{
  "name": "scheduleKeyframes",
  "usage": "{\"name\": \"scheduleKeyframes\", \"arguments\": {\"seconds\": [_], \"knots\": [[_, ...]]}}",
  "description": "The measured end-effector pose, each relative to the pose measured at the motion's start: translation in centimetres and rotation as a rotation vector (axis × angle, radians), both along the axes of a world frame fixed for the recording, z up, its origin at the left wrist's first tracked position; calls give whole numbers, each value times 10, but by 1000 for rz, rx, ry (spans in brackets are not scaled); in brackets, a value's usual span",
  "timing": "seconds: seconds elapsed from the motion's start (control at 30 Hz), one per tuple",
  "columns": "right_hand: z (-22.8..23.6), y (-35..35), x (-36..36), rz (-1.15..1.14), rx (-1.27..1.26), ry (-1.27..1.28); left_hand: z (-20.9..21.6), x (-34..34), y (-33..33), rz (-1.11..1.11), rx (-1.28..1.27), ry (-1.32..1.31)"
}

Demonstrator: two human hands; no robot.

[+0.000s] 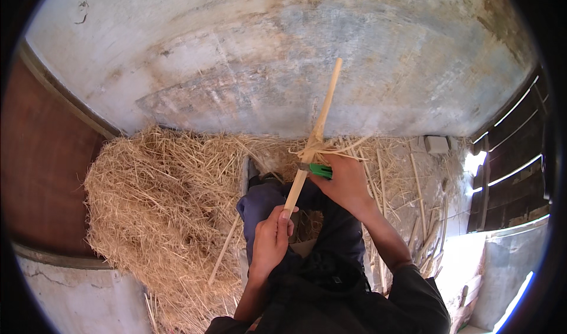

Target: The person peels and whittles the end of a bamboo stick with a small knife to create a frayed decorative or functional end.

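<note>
Risk lies at the blade: the bamboo stick (312,142) is gripped low by the left hand (270,239) above the lap, while a green-handled knife (319,170) is held shut in the right hand (347,180); a slip could cut fingers.

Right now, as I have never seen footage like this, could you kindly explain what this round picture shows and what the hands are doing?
There is one picture, taken by a wide fisheye camera worn on a person's head, looking down; that is why the edges bend. The two bare hands are the wearer's own. The left hand grips the lower end of a long bamboo stick. The right hand holds a green-handled tool against the stick, where thin strips curl off. A heap of straw lies on the ground to the left, and loose bamboo sticks to the right, beside a weathered wall.
</note>
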State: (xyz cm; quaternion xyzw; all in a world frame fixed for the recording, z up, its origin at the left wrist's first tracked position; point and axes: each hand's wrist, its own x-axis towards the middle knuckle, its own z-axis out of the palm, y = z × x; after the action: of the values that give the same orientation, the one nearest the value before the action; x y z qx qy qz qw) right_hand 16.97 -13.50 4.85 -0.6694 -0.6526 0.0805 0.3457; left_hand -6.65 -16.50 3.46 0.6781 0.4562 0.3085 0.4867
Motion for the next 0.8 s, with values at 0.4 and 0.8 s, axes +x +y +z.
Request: {"name": "scheduleKeyframes", "arguments": {"seconds": [0.4,0.8], "knots": [[19,5,28,263,46,-120,-4,-14,3,-53,-237,-144],[79,17,76,713,-150,-370,2,-30,5,-214,-491,-272]]}}
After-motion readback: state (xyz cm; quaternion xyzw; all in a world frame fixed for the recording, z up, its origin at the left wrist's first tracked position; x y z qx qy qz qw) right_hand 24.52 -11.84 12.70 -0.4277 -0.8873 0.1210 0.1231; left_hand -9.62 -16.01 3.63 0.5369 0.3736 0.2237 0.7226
